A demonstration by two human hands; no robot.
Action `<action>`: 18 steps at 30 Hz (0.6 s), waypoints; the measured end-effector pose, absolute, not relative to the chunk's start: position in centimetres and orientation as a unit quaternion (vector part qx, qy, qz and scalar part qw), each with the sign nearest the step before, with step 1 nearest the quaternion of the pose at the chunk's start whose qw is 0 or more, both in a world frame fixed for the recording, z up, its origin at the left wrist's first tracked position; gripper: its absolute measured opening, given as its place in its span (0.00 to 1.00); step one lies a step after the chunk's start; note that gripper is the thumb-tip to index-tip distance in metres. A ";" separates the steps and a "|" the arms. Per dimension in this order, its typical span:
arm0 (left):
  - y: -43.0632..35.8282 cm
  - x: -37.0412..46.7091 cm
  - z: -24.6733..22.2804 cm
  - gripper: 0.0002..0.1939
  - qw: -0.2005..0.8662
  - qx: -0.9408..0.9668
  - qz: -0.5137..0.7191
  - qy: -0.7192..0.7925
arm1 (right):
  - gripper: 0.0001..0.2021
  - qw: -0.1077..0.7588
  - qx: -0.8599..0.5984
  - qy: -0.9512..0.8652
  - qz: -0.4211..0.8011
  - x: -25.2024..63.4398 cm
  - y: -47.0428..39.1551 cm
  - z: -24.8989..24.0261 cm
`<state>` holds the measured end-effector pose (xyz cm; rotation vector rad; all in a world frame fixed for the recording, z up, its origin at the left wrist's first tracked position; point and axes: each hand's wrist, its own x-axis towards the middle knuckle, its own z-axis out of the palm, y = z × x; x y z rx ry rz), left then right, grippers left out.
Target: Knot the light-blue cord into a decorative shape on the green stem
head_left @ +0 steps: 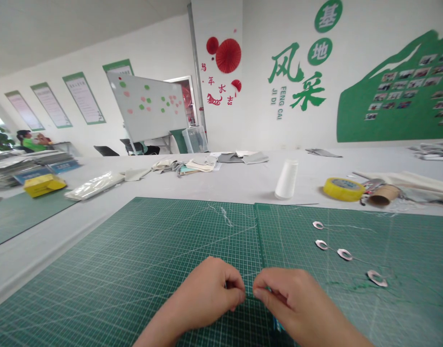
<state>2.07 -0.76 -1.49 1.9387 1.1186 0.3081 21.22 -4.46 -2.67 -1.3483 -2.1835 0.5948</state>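
Both hands are close together over the green cutting mats, low in the middle of the view. My left hand (216,291) is pinched, thumb against forefinger, above the left mat (135,270). Facing it across a small gap, my right hand (292,296) is pinched too, near the edge of the right mat (301,241). Whatever lies between the fingertips is too small to make out. On the right mat lie several small pale rings (345,254) with thin threads, and green thread (358,286) near the lowest one. Loose white thread (227,217) rests on the left mat.
Beyond the mats stand a white thread cone (286,180), yellow tape (343,189) and a cardboard roll (384,194). Cloth pieces (200,165) lie farther back. At left are a plastic packet (96,186), a yellow box (44,185) and stacked papers. A person (32,140) is far left.
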 end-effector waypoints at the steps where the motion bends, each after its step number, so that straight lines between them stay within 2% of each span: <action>1: -0.7 2.1 -1.6 0.09 0.415 0.777 0.128 0.456 | 0.11 0.254 -0.491 -0.811 0.193 21.2 -4.5 -2.7; 12: -0.6 2.7 -0.9 0.10 0.361 0.764 0.176 0.505 | 0.18 0.310 -0.454 -0.835 -0.030 20.9 -4.6 -3.7; 18: -0.2 2.7 -1.3 0.09 0.384 0.734 0.241 0.506 | 0.16 0.308 -0.458 -0.833 -0.039 20.7 -4.6 -4.2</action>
